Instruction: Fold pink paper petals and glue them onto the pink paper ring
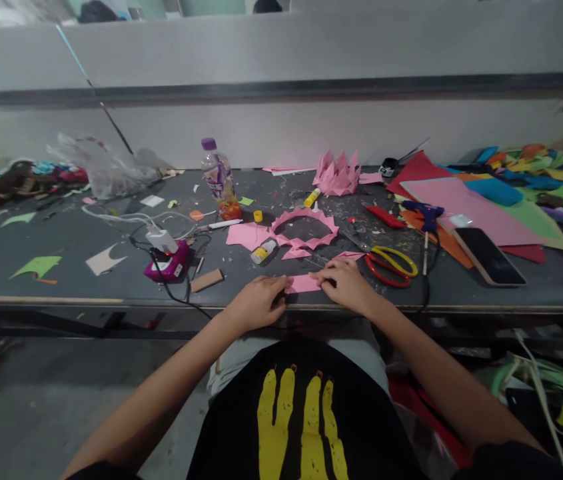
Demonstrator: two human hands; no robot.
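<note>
A small pink paper piece [304,284] lies flat at the near edge of the dark table [61,240]. My left hand [257,301] has its fingers curled and pressed onto the paper's left end. My right hand [345,283] presses down on the right end with bent fingers. Just beyond the paper lies a pink zigzag paper ring [305,231], and further back stands a folded pink paper flower [337,175].
Red and yellow scissors [391,265] lie right of my hands, with a blue glue gun [425,216], a phone [489,256] and stacked coloured sheets [466,207] beyond. A glue bottle [264,251], a drink bottle [219,179] and a magenta charger [168,265] with cables sit left.
</note>
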